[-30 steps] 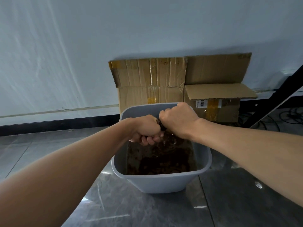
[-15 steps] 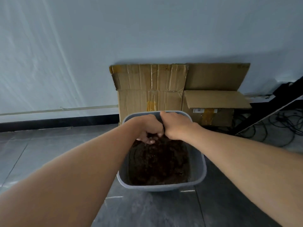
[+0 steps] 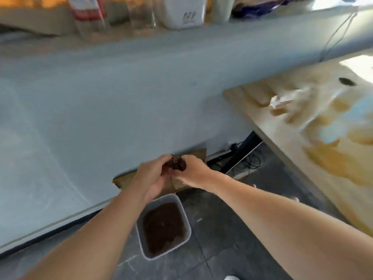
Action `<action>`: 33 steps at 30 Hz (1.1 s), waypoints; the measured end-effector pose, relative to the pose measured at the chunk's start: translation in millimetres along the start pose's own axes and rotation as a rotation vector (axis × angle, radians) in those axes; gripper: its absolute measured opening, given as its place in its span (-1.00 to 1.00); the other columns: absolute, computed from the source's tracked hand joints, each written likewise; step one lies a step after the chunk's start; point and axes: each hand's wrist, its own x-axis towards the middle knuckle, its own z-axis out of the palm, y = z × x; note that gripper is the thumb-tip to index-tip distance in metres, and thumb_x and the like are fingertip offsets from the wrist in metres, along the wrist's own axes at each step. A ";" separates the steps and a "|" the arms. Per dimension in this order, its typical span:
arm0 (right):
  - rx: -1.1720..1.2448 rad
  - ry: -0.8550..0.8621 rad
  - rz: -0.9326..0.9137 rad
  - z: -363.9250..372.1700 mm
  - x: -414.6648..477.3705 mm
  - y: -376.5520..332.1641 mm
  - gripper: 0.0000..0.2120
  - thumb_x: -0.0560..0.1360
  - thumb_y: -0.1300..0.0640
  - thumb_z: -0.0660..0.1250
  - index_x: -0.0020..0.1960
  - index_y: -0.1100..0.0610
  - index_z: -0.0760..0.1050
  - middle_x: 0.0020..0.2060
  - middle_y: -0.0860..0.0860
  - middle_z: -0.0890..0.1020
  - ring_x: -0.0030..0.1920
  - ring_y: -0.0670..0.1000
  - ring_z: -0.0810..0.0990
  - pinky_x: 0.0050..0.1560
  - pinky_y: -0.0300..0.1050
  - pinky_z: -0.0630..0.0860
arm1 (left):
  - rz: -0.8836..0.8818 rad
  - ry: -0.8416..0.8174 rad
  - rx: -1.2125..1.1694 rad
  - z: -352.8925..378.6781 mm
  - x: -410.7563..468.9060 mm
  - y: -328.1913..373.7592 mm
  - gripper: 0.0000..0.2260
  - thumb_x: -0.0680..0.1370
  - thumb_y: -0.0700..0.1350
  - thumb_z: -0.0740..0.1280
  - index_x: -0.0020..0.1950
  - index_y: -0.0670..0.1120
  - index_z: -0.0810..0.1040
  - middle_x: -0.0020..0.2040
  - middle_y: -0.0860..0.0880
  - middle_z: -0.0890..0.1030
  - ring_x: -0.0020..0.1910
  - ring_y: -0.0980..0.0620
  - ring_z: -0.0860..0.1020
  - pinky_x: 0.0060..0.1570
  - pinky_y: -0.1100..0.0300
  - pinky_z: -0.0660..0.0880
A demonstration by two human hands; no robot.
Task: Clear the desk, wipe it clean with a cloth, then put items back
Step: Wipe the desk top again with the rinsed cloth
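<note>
Up on the ledge (image 3: 60, 37) at the top of the view, we can make out a white container (image 3: 182, 13) with a few dark scrawled marks on its front, too blurred for us to read. To its left stands a red-and-white packet (image 3: 86, 9) whose print is just as smeared. We find no other writing.

Lower down, near the middle, our two hands meet in the air with the cloth (image 3: 176, 163) between them. It is a dark brown, wet-looking wad. Our left hand (image 3: 153, 174) curls round its left side from below, and our right hand (image 3: 193, 170) pinches its right side with curled fingers. Both hands touch the wad and lie just beside each other. The cloth is held well above the floor (image 3: 232, 239) and off the bench (image 3: 302, 142), which stands to our right.

Below the hands in the picture, on the dark tiled floor, sits a grey bin (image 3: 138, 237) with rounded corners. It holds murky brown water (image 3: 163, 227), with some paler patches toward its near edge.

We see the bench's pale wooden top covered in smeared wet patches, with a dark round hole (image 3: 346, 81) near its far side. Under it, cables (image 3: 252, 162) lie tangled on the floor. A sheet of cardboard (image 3: 198, 153) leans on the pale wall (image 3: 101, 98) behind our hands.
</note>
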 end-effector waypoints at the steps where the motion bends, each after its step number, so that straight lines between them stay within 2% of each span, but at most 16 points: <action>1: 0.050 0.043 0.006 -27.7 -23.2 -16.5 -0.74 0.60 -0.01 0.32 -0.26 -0.08 0.40 -0.35 -0.10 0.49 -0.24 -0.02 0.47 -0.26 -0.12 0.37 | -0.003 -0.022 -0.002 23.0 -22.7 19.4 -0.91 0.58 -0.29 0.35 0.03 -0.31 0.58 -0.05 -0.25 0.62 -0.18 -0.06 0.60 -0.37 0.20 0.56; 3: 0.123 0.148 0.038 -76.5 -67.7 -40.2 -0.83 0.63 -0.03 0.27 -0.14 -0.06 0.46 -0.27 -0.06 0.55 -0.18 0.01 0.53 -0.17 -0.10 0.41 | -0.008 -0.065 0.011 66.1 -64.5 48.7 -0.85 0.60 -0.25 0.34 0.11 -0.31 0.56 0.00 -0.26 0.63 -0.14 -0.09 0.62 -0.41 0.20 0.58; 5: 0.143 0.288 0.085 -127.3 -108.7 -51.1 -0.79 0.65 -0.08 0.21 -0.02 0.03 0.50 -0.10 0.06 0.60 -0.09 0.08 0.55 -0.12 -0.07 0.44 | -0.019 -0.182 0.056 117.8 -101.4 70.2 -0.79 0.61 -0.23 0.32 0.19 -0.33 0.55 0.07 -0.29 0.64 -0.08 -0.13 0.65 -0.33 0.11 0.62; 7: 0.113 0.442 0.151 -166.3 -141.6 -46.9 -0.75 0.62 -0.13 0.22 0.00 0.04 0.50 0.00 0.13 0.56 0.00 0.14 0.52 -0.04 0.01 0.50 | -0.025 -0.273 0.105 163.3 -129.4 78.3 -0.76 0.62 -0.22 0.32 0.23 -0.33 0.53 0.10 -0.29 0.64 -0.03 -0.16 0.65 -0.24 0.03 0.64; 9: 0.098 0.587 0.201 -201.8 -181.1 -35.2 -0.75 0.60 -0.11 0.26 0.12 0.04 0.56 0.05 0.11 0.55 0.07 0.13 0.50 0.09 0.03 0.49 | -0.047 -0.377 0.140 210.5 -162.0 77.3 -0.79 0.61 -0.22 0.32 0.20 -0.30 0.51 0.07 -0.28 0.63 -0.06 -0.15 0.65 -0.22 0.01 0.66; 11: 0.172 0.678 0.224 -229.5 -223.1 -18.1 -0.74 0.60 -0.03 0.29 0.20 0.07 0.57 0.05 0.10 0.58 0.03 0.09 0.53 0.03 -0.03 0.47 | -0.054 -0.455 0.181 254.0 -192.8 64.9 -0.79 0.60 -0.21 0.34 0.19 -0.27 0.49 0.01 -0.27 0.64 -0.14 -0.13 0.65 -0.16 0.01 0.67; 15: 0.337 0.759 0.260 -260.1 -304.1 31.3 -0.71 0.57 -0.05 0.36 0.14 0.15 0.57 -0.09 0.07 0.66 -0.07 0.09 0.63 -0.04 0.02 0.56 | -0.090 -0.609 0.347 326.8 -243.0 17.5 -0.76 0.55 -0.15 0.41 0.12 -0.27 0.52 -0.17 -0.19 0.68 -0.28 -0.08 0.68 -0.16 0.08 0.65; 18: 0.409 0.820 0.270 -276.4 -357.1 80.5 -0.75 0.59 0.00 0.35 0.11 0.18 0.59 -0.12 0.13 0.70 -0.11 0.11 0.69 0.01 0.16 0.62 | -0.109 -0.721 0.435 377.0 -277.1 -25.6 -0.75 0.55 -0.10 0.41 0.10 -0.27 0.56 -0.10 -0.17 0.68 -0.15 -0.10 0.67 -0.07 0.06 0.61; 22: 0.453 0.931 0.302 -302.8 -418.4 127.4 -0.80 0.64 0.11 0.27 0.17 0.14 0.61 -0.05 0.10 0.70 -0.02 0.10 0.67 0.08 0.13 0.61 | -0.162 -0.821 0.437 427.5 -306.8 -81.3 -0.71 0.58 -0.02 0.35 0.08 -0.26 0.58 -0.09 -0.16 0.70 -0.07 -0.11 0.69 -0.13 0.06 0.60; 24: 0.429 0.990 0.338 -314.8 -444.8 145.3 -0.80 0.64 0.13 0.27 0.15 0.14 0.63 -0.07 0.07 0.70 -0.03 0.08 0.67 0.08 0.13 0.61 | -0.200 -0.840 0.444 449.9 -320.2 -104.2 -0.70 0.59 0.03 0.32 0.08 -0.22 0.58 -0.07 -0.14 0.70 -0.05 -0.07 0.68 -0.16 0.07 0.60; 29: 0.384 1.191 0.400 -330.7 -487.6 175.5 -0.79 0.61 0.14 0.29 0.14 0.14 0.67 -0.09 0.02 0.69 -0.05 0.03 0.65 0.04 0.05 0.61 | -0.271 -0.845 0.509 495.0 -344.1 -143.2 -0.71 0.62 0.05 0.30 0.15 -0.17 0.55 0.02 -0.14 0.70 0.09 -0.12 0.65 -0.03 -0.04 0.62; 31: 0.290 1.240 0.458 -333.1 -499.6 184.0 -0.83 0.57 0.13 0.35 0.06 0.15 0.68 -0.14 0.04 0.67 -0.13 0.04 0.64 -0.07 0.00 0.61 | -0.258 -0.831 0.597 508.9 -349.4 -156.8 -0.75 0.63 0.01 0.30 0.13 -0.17 0.54 0.00 -0.16 0.70 0.03 -0.13 0.68 -0.07 0.00 0.63; 33: 0.184 1.197 0.560 -334.7 -508.6 190.3 -0.88 0.50 0.12 0.38 -0.06 0.14 0.66 -0.24 0.04 0.66 -0.22 0.05 0.62 -0.19 -0.04 0.58 | -0.242 -0.817 0.683 519.2 -355.4 -170.2 -0.78 0.66 -0.02 0.27 0.10 -0.17 0.54 -0.07 -0.13 0.69 -0.10 -0.10 0.68 -0.18 0.07 0.62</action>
